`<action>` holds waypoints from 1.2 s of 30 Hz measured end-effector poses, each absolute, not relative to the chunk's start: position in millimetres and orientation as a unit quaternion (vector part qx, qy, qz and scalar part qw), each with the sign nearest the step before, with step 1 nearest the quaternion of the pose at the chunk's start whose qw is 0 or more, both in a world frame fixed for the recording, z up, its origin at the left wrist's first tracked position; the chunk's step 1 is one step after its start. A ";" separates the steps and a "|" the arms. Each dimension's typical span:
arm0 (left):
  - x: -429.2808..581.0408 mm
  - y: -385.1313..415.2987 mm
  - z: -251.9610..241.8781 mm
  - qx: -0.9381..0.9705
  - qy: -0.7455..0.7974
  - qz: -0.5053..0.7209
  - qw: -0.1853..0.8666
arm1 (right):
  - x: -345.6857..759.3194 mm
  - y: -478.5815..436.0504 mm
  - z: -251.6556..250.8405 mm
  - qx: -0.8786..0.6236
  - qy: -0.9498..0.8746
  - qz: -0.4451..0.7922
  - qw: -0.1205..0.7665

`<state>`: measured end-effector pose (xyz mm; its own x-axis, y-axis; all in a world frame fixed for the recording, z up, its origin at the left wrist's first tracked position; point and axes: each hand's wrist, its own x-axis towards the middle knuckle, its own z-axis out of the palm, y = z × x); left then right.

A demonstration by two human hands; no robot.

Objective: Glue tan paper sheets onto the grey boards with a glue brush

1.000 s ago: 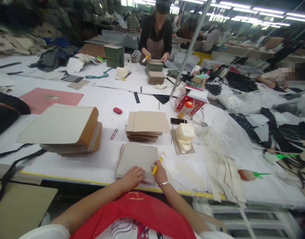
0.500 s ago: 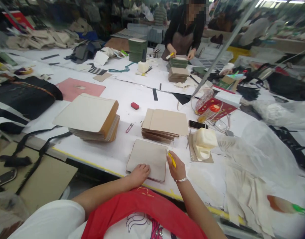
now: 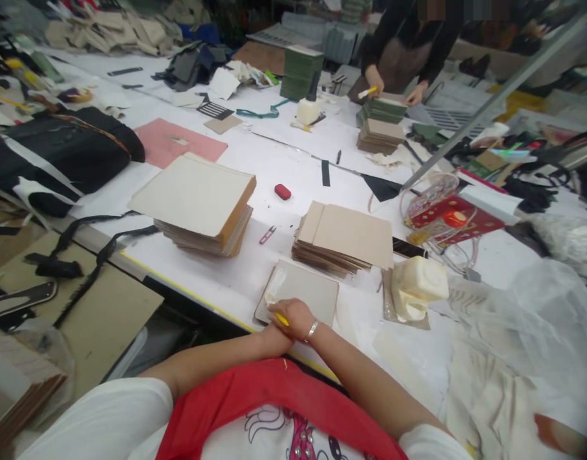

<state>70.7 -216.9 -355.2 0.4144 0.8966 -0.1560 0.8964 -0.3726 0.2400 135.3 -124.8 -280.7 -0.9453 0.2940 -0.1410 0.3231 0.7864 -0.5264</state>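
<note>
My right hand (image 3: 296, 317) is shut on a yellow-handled brush (image 3: 276, 295), whose pale bristles lie on the left part of a flat grey board (image 3: 312, 292) at the table's near edge. My left hand (image 3: 270, 334) sits at the board's near edge, almost wholly hidden under my right hand and wrist, so its fingers cannot be made out. Just behind the board lies a stack of tan boards (image 3: 345, 235). A white glue jug (image 3: 416, 287) rests on its side to the right.
A taller stack of cream and tan boards (image 3: 197, 199) stands to the left, with small snips (image 3: 267, 234) and a red oval object (image 3: 282, 191) between the stacks. A black bag (image 3: 58, 153) lies far left. A person's hands (image 3: 375, 83) work across the table. Crumpled plastic (image 3: 527, 319) covers the right.
My right hand crossed from the board's right edge to its near left corner, carrying the brush over my left hand. The view swung left and down.
</note>
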 end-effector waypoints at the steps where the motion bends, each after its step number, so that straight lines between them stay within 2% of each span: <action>1: 71.2 -217.5 -357.0 0.827 0.542 -0.004 0.151 | 137.1 -127.3 -278.4 0.161 0.930 -0.331 0.019; 5: 71.0 -218.2 -350.6 0.828 0.543 -0.013 0.144 | 133.5 -117.9 -280.9 0.257 0.820 -0.510 -0.034; 7: 69.6 -217.8 -342.7 0.831 0.541 -0.002 0.129 | 127.3 -101.5 -289.0 0.340 0.767 -0.538 -0.082; 12: 65.8 -213.8 -329.0 0.841 0.529 -0.006 0.113 | 120.4 -57.6 -306.7 0.497 0.700 -0.480 -0.181; 23: 63.8 -205.7 -321.2 0.843 0.511 -0.041 0.160 | 244.5 -56.6 -312.1 0.655 0.578 -0.423 -0.241; 26: 63.1 -204.2 -320.9 0.844 0.506 -0.044 0.170 | 267.1 -66.5 -305.2 0.624 0.668 -0.333 -0.231; 30: 62.2 -203.1 -318.8 0.845 0.503 -0.050 0.175 | 277.1 -107.2 -304.4 0.458 0.854 -0.212 -0.123; 32: 61.8 -202.5 -318.3 0.843 0.504 -0.053 0.182 | 283.0 -137.3 -305.9 0.395 0.893 -0.198 -0.084; 36: 62.0 -202.0 -317.6 0.844 0.499 -0.057 0.189 | 296.4 -189.4 -297.6 0.349 0.910 -0.208 -0.082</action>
